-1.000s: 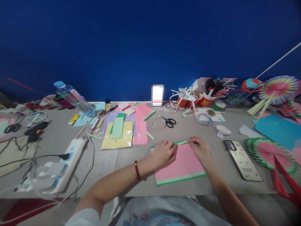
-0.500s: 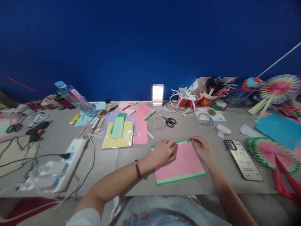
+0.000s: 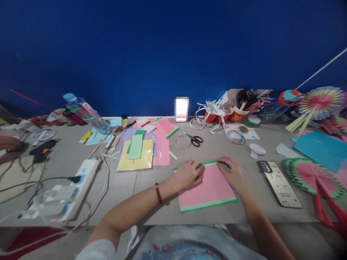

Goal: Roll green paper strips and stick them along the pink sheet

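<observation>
A pink sheet of paper (image 3: 208,187) with green strips along its far and near edges lies flat on the grey table in front of me. My left hand (image 3: 189,174) rests on its far left part, fingers curled together at the green far edge. With thumb and fingers closed, my right hand (image 3: 231,171) pinches the far right corner of that edge. The undersides of the fingers are hidden. Black-handled scissors (image 3: 196,140) lie beyond the sheet, beside a clear ring (image 3: 183,142).
A phone (image 3: 280,184) and pink-green paper fans (image 3: 314,177) lie to the right. Left are a power strip (image 3: 81,187), a glue gun (image 3: 45,150) and a yellow paper pack (image 3: 135,155). Red paper cups (image 3: 238,115) stand behind. Another person's hand (image 3: 9,142) shows at far left.
My right hand has shifted slightly left along the paper's far edge, its fingers closing on the corner. My left hand stays almost still. Another person's hand has come in at the far left.
</observation>
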A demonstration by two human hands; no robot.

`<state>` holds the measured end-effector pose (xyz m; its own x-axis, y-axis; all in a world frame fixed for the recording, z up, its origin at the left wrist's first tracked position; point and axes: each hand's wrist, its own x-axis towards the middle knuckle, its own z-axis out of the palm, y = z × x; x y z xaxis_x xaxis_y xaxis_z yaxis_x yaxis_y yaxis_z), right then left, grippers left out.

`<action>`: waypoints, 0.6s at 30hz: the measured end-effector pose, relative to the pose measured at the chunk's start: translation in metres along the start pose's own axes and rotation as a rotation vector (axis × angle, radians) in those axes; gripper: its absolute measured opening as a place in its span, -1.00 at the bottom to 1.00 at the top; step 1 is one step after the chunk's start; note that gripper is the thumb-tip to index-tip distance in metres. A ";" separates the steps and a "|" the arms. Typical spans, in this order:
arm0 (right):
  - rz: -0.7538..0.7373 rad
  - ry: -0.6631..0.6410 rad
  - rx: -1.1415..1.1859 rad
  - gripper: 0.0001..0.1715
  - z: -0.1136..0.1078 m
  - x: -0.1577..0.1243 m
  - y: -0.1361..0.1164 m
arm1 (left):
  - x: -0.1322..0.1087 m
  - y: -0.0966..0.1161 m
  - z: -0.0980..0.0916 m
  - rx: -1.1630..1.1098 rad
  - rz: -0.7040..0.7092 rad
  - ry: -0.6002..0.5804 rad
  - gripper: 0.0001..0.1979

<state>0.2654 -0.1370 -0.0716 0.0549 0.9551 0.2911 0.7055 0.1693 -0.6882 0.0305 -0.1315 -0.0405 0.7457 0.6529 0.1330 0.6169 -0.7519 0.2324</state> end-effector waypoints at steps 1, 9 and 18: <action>0.012 0.003 0.005 -0.74 0.000 0.000 0.000 | 0.000 0.000 0.000 0.004 0.001 0.003 -0.70; 0.099 0.036 -0.047 -0.69 -0.002 0.000 -0.005 | 0.000 0.000 0.001 0.016 0.003 0.011 -0.70; 0.136 0.094 -0.037 -0.66 0.000 0.004 -0.009 | 0.001 0.000 0.000 0.024 0.007 0.011 -0.72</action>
<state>0.2591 -0.1349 -0.0642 0.2167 0.9413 0.2589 0.7123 0.0289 -0.7013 0.0311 -0.1315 -0.0399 0.7472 0.6486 0.1449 0.6179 -0.7583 0.2079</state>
